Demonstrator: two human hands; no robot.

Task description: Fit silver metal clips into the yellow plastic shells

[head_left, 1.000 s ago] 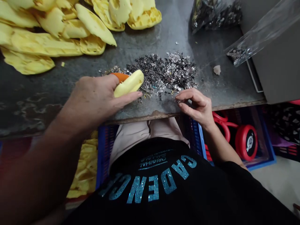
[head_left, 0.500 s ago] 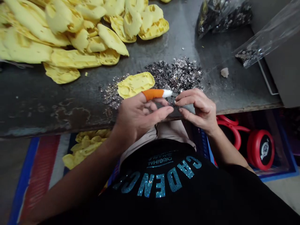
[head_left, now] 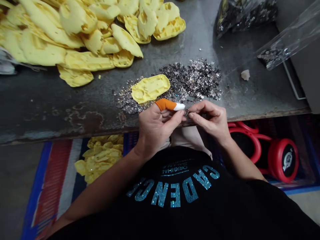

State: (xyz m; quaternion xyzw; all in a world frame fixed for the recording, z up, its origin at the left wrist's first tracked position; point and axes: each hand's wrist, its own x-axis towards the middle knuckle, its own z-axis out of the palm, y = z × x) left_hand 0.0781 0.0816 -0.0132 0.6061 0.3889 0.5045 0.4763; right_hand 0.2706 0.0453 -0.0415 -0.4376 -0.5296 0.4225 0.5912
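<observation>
"What do the two hands show?"

"Left hand (head_left: 153, 130): thumb bent toward the index finger, which wears an orange cover (head_left: 165, 104) with a white tip (head_left: 179, 106); whether the fingertips grip anything, I cannot tell. Right hand (head_left: 213, 121): thumb and index finger pinched on a small metal piece (head_left: 186, 112), its outline too small to make out. The fingertips of both hands nearly meet around it, just above the near edge of the surface (head_left: 37, 96)."

"And the objects near them?"

"Beyond the fingertips, a heap of metal pieces (head_left: 205, 78), dark and silvery, spreads across the surface. A yellow shell (head_left: 150, 88) lies on the left part of the heap, hollow side up, just beyond the left hand. No finger clearly holds it."

"What occupies the rest of the surface?"

"Upper left: a large pile of yellow shells (head_left: 45, 36), overlapping, some hollow side up. Upper right: a filled plastic bag (head_left: 247, 15) of similar metal bits. Nearer, at the right, a clear bag (head_left: 273, 53) with a few bits gathered in its lower end. Between that bag and the heap: a pale lump (head_left: 245, 75)."

"And below the edge?"

"Lower left, more yellow shells (head_left: 100, 158), beside a striped sheet (head_left: 52, 180). Lower right, a blue crate (head_left: 303, 190) containing red-rimmed round things (head_left: 283, 160), one with a black face and a white mark."
</observation>
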